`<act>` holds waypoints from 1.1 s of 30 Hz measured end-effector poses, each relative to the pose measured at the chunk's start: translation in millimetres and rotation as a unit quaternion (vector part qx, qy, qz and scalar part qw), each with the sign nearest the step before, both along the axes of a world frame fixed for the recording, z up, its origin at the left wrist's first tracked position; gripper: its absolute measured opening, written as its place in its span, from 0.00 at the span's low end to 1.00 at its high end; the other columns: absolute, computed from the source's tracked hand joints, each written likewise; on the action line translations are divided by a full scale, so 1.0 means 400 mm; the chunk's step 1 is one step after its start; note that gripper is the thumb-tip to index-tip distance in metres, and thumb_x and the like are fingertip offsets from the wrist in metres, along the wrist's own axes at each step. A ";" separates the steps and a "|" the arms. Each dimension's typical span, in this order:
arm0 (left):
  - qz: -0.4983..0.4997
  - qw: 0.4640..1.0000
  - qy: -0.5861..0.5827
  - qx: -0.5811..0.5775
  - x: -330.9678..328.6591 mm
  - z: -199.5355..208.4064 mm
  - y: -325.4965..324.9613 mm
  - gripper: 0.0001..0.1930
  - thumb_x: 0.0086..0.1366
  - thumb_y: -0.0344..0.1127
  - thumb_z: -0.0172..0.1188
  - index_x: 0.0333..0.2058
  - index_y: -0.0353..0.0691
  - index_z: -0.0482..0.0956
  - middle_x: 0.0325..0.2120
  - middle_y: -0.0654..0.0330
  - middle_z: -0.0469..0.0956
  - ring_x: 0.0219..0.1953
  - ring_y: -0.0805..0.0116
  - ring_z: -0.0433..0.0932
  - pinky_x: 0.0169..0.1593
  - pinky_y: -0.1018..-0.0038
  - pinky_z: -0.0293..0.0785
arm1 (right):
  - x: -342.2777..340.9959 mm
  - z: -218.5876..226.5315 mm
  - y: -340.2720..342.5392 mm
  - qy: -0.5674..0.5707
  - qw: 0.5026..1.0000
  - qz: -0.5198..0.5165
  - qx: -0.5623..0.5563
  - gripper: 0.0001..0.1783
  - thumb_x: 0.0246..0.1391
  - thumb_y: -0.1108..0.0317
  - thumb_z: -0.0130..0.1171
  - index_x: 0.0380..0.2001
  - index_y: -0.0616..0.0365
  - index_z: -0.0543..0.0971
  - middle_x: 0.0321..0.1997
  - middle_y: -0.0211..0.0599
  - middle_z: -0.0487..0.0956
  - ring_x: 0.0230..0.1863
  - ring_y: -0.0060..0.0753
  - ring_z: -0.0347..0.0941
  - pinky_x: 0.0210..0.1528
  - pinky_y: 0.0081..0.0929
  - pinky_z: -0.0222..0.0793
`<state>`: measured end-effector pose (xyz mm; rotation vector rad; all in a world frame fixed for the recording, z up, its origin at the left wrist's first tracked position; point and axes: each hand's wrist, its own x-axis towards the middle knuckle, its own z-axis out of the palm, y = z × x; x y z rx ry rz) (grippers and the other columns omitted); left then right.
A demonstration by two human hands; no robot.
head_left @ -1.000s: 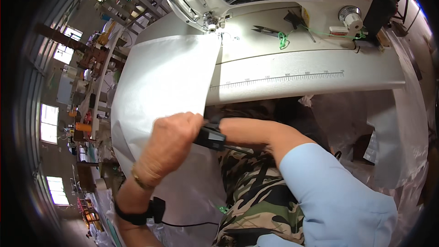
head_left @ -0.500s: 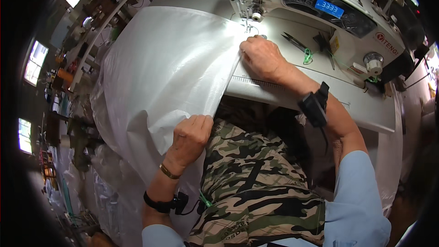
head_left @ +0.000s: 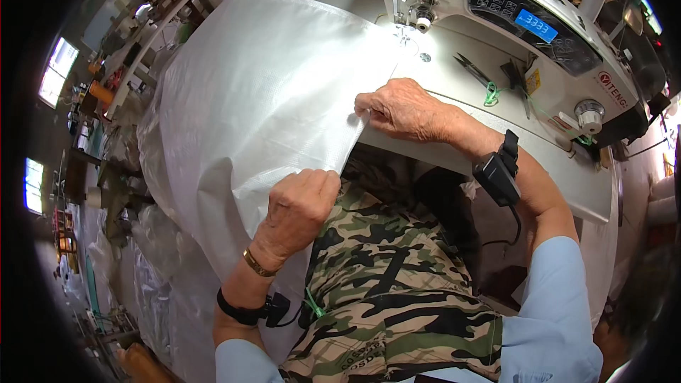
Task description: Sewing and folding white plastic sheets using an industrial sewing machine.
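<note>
A large sheet of thin white plastic-like fabric drapes over the sewing machine's bed and down to the left of my lap. Its far right corner lies by the brightly lit presser foot of the white sewing machine. My right hand pinches the sheet's right edge at the front of the bed. Farther down the same edge, my left hand is closed on it, near my lap. Between the two hands the edge runs almost straight.
Thread snips with a green cord lie on the bed, right of the needle. Beside them is a dark slim tool. A camouflage apron covers my lap. Crumpled clear plastic hangs at the left.
My right hand has moved from beside the presser foot toward me along the sheet's edge, closer to my left hand. My left hand keeps its hold. The view has shifted slightly.
</note>
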<state>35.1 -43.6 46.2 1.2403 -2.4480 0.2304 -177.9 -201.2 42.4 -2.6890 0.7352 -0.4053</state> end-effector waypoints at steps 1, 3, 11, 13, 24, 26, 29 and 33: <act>-0.004 1.000 0.000 -0.006 -0.002 0.000 -0.002 0.05 0.52 0.22 0.57 0.27 0.37 0.70 0.19 0.57 0.65 0.22 0.60 0.71 0.26 0.68 0.67 | -0.001 0.000 -0.004 0.001 1.000 -0.006 -0.014 0.10 0.51 0.72 0.57 0.39 0.55 0.75 0.20 0.39 0.76 0.24 0.44 0.76 0.31 0.40 0.71; -0.003 1.000 0.002 -0.011 0.000 0.000 -0.003 0.05 0.53 0.23 0.57 0.27 0.36 0.70 0.18 0.57 0.65 0.22 0.61 0.70 0.26 0.68 0.67 | -0.006 -0.006 -0.014 0.003 1.000 -0.008 -0.026 0.10 0.52 0.72 0.57 0.39 0.56 0.74 0.19 0.39 0.75 0.23 0.44 0.76 0.30 0.40 0.70; -0.003 1.000 -0.002 -0.007 0.003 -0.002 -0.002 0.04 0.53 0.24 0.56 0.27 0.36 0.70 0.18 0.58 0.65 0.21 0.62 0.70 0.25 0.69 0.66 | -0.070 -0.048 -0.092 -0.016 0.968 -0.217 -0.125 0.11 0.52 0.72 0.57 0.40 0.61 0.74 0.22 0.43 0.78 0.27 0.46 0.77 0.36 0.42 0.72; -0.003 1.000 0.001 -0.005 0.004 -0.002 -0.003 0.04 0.53 0.24 0.56 0.27 0.36 0.70 0.18 0.58 0.65 0.21 0.62 0.70 0.25 0.69 0.66 | -0.068 -0.051 -0.094 -0.008 0.966 -0.207 -0.154 0.11 0.52 0.72 0.57 0.40 0.61 0.75 0.22 0.43 0.78 0.27 0.46 0.77 0.37 0.42 0.72; -0.002 1.000 0.010 -0.001 0.001 -0.002 -0.005 0.05 0.52 0.24 0.57 0.25 0.37 0.68 0.18 0.58 0.65 0.21 0.61 0.70 0.25 0.68 0.67 | 0.001 -0.027 0.042 -0.014 0.996 0.033 -0.085 0.14 0.47 0.73 0.59 0.40 0.50 0.78 0.20 0.31 0.77 0.26 0.35 0.76 0.44 0.34 0.66; 0.004 1.000 -0.002 0.005 0.003 -0.001 -0.003 0.05 0.52 0.24 0.56 0.25 0.37 0.68 0.18 0.58 0.65 0.21 0.61 0.71 0.25 0.68 0.67 | 0.004 -0.030 0.037 0.003 0.996 0.059 -0.072 0.14 0.47 0.73 0.60 0.40 0.50 0.77 0.19 0.31 0.77 0.27 0.35 0.76 0.45 0.34 0.66; -0.002 1.000 0.006 0.001 0.000 0.003 -0.004 0.05 0.52 0.24 0.56 0.25 0.37 0.68 0.18 0.57 0.65 0.21 0.61 0.70 0.25 0.68 0.67 | -0.035 -0.040 -0.046 0.073 0.986 0.007 -0.151 0.15 0.47 0.73 0.59 0.41 0.49 0.75 0.19 0.31 0.77 0.27 0.36 0.76 0.44 0.33 0.66; -0.010 1.000 0.020 0.003 -0.003 -0.004 -0.004 0.05 0.52 0.24 0.56 0.24 0.37 0.67 0.18 0.57 0.65 0.21 0.61 0.70 0.25 0.68 0.67 | -0.069 -0.023 -0.106 0.103 0.984 -0.053 -0.137 0.13 0.51 0.73 0.58 0.41 0.51 0.74 0.19 0.36 0.77 0.25 0.42 0.79 0.40 0.43 0.71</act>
